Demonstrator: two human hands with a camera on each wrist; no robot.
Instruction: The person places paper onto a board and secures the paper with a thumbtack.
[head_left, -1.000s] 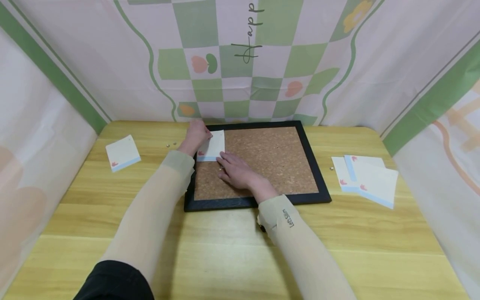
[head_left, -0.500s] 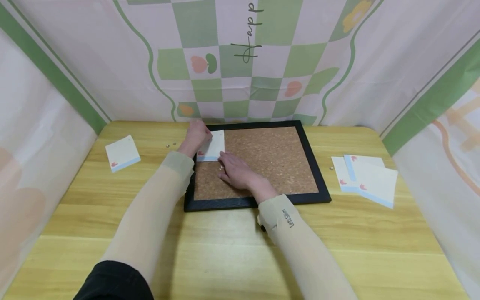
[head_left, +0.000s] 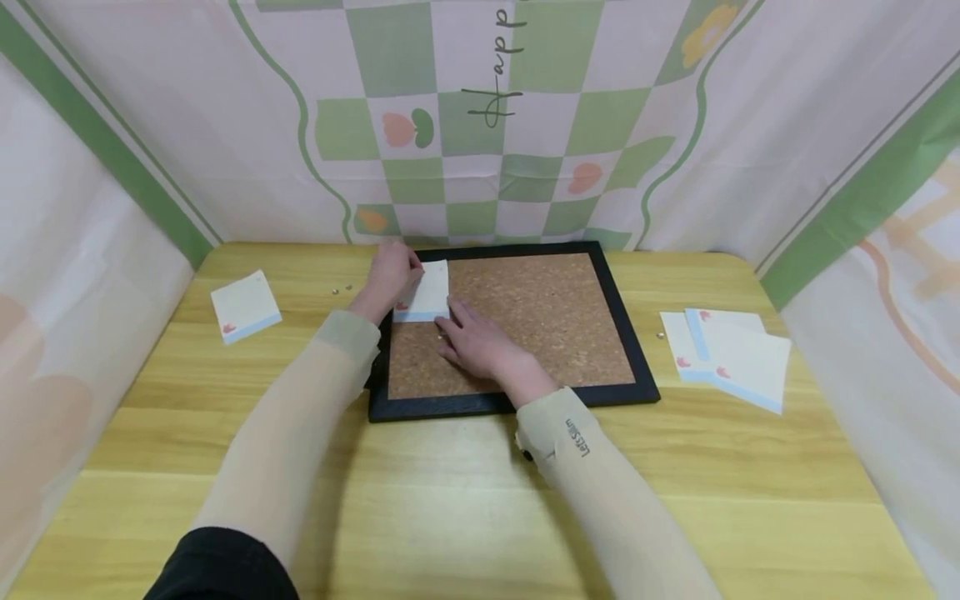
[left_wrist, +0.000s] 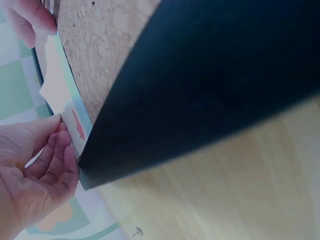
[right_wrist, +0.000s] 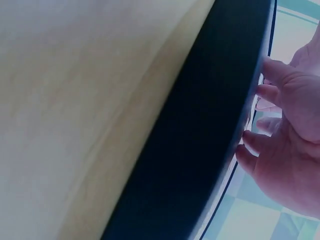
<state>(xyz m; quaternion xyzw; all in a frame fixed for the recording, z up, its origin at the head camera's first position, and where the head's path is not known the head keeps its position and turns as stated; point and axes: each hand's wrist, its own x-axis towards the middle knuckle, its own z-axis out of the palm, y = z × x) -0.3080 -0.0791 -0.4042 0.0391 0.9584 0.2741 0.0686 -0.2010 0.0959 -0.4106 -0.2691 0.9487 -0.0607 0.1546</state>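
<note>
A black-framed corkboard (head_left: 540, 325) lies on the wooden table. On its upper left part is a white note card (head_left: 431, 292) with a blue strip and a red print. My left hand (head_left: 390, 273) is at the card's upper left corner. In the left wrist view its thumb and forefinger pinch a tiny thing, apparently a thumbtack (left_wrist: 61, 118), mostly hidden by the fingertips. My right hand (head_left: 482, 346) rests on the cork with fingers spread, fingertips at the card's lower right corner. A small pale speck (head_left: 440, 337) shows beside its thumb.
Left of the board lies another card (head_left: 246, 306), with loose thumbtacks (head_left: 335, 292) between it and the frame. Several overlapping cards (head_left: 750, 358) are at the right, beside one more tack (head_left: 661, 336). A patterned curtain (head_left: 480, 183) hangs behind the board.
The left forearm has shifted slightly left while its fingers stay at the card's corner. The right fingers have shifted a little at the card's lower right corner. Board and cards stay put.
</note>
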